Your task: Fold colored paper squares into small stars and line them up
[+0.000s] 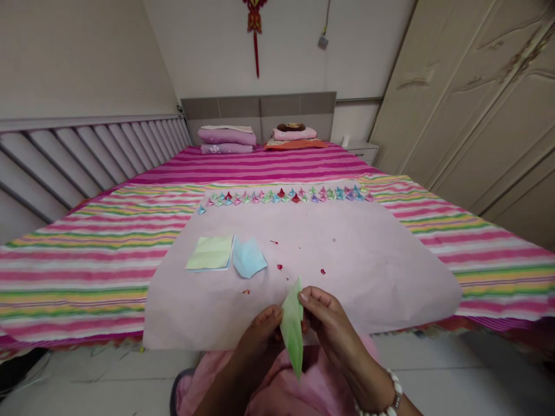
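Observation:
Both my hands pinch a folded green paper (293,326), long and pointed at both ends, held upright over my lap. My left hand (260,335) grips its left edge with fingers closed. My right hand (332,323), with a white bead bracelet at the wrist, grips the right edge. Beyond them a large pale pink sheet (347,260) lies on the striped bed (87,254). On the sheet lie a flat stack of green square paper (211,252) and a blue paper (248,257). A row of several small folded coloured paper pieces (286,196) runs along the sheet's far edge.
Small red paper scraps (279,267) dot the pink sheet. Folded blankets and pillows (228,140) sit at the headboard. A wardrobe (477,98) stands on the right, a slatted panel (87,156) on the left. Pale floor tiles (433,370) show by my pink-clad knees.

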{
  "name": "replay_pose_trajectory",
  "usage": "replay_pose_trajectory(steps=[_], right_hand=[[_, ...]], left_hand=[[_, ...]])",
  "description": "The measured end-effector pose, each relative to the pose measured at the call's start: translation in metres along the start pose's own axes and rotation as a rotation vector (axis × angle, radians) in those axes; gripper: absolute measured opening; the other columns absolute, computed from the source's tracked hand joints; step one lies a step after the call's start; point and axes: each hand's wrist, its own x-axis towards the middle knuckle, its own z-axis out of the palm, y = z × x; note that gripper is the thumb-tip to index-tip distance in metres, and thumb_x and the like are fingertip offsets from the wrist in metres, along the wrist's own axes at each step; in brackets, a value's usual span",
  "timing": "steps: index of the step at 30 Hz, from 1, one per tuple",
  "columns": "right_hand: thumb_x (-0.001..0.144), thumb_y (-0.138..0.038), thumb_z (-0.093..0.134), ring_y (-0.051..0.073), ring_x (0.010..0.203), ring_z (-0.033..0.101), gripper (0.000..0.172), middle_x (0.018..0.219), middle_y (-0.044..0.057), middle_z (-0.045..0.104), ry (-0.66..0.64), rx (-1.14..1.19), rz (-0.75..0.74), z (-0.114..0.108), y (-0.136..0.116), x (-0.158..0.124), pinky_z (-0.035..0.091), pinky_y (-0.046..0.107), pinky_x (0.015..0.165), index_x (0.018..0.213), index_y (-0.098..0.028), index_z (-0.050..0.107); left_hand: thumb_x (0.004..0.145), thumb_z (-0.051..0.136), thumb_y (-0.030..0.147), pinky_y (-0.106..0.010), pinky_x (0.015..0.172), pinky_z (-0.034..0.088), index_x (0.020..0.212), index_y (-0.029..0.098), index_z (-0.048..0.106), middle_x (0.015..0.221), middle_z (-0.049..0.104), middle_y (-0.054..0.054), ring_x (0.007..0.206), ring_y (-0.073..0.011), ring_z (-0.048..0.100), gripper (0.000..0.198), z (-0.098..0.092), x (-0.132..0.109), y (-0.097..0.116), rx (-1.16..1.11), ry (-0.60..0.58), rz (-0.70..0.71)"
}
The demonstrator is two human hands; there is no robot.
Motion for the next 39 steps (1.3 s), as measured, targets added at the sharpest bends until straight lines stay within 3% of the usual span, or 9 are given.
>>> replay_pose_trajectory(steps=[12,19,22,26,29,33,39], right_hand=[[0.074,-0.033,0.066,0.008,0.042,0.045,0.020,0.047,-0.004,0.053,0.016,0.004,0.011,-0.001,-0.003,0.001,0.033,0.020,0.045,0.066,-0.016,0.059],[0.060,-0.023,0.074,0.011,0.051,0.051,0.019,0.059,-0.003,0.059,0.076,-0.112,-0.088,-0.002,0.003,0.007,0.040,0.021,0.048,0.070,-0.017,0.059],[0.065,-0.026,0.069,0.013,0.050,0.052,0.016,0.059,-0.003,0.058,0.115,-0.220,-0.160,-0.006,0.010,0.011,0.042,0.023,0.048,0.073,-0.018,0.058],[0.074,-0.021,0.059,0.015,0.058,0.054,0.004,0.065,-0.001,0.059,0.191,-0.539,-0.351,-0.011,0.012,0.013,0.043,0.025,0.054,0.077,-0.018,0.060],[0.077,-0.020,0.057,0.016,0.067,0.057,0.008,0.074,0.001,0.062,0.194,-0.696,-0.441,-0.010,0.011,0.013,0.044,0.025,0.060,0.082,-0.018,0.063],[0.075,-0.017,0.057,0.018,0.072,0.059,0.009,0.079,0.003,0.063,0.156,-0.654,-0.446,-0.010,0.011,0.013,0.045,0.027,0.065,0.081,-0.018,0.063],[0.068,-0.013,0.057,0.019,0.070,0.056,0.013,0.073,0.002,0.060,0.192,-0.553,-0.412,-0.018,0.007,0.014,0.043,0.027,0.062,0.073,-0.019,0.066]], left_hand=[[0.077,0.064,0.038,-0.021,0.052,0.026,0.060,0.015,0.046,0.056,0.045,0.004,0.053,-0.0074,0.036,0.035,-0.010,0.005,-0.007,-0.073,-0.017,0.014],[0.074,0.066,0.040,-0.020,0.046,0.021,0.071,0.014,0.057,0.048,0.040,0.008,0.045,-0.0053,0.029,0.028,-0.014,0.020,-0.010,0.217,0.120,0.096],[0.070,0.068,0.042,-0.020,0.048,0.029,0.091,0.012,0.063,0.056,0.050,0.004,0.048,-0.0074,0.040,0.037,-0.008,0.028,-0.006,0.362,0.193,0.156],[0.081,0.051,0.051,-0.026,0.056,0.041,0.106,0.012,0.063,0.067,0.060,-0.003,0.060,-0.0147,0.052,0.048,0.005,0.029,0.003,0.489,0.158,0.234],[0.080,0.054,0.048,-0.028,0.061,0.044,0.113,0.015,0.060,0.082,0.065,-0.007,0.070,-0.0181,0.056,0.047,0.014,0.025,0.007,0.590,0.155,0.279],[0.074,0.063,0.034,-0.028,0.064,0.045,0.118,0.016,0.057,0.092,0.066,-0.007,0.071,-0.0170,0.057,0.047,0.017,0.021,0.010,0.678,0.212,0.309],[0.069,0.058,0.013,-0.024,0.052,0.041,0.118,0.016,0.058,0.107,0.063,-0.008,0.056,-0.0104,0.051,0.049,0.005,0.024,0.012,0.694,0.235,0.320]])
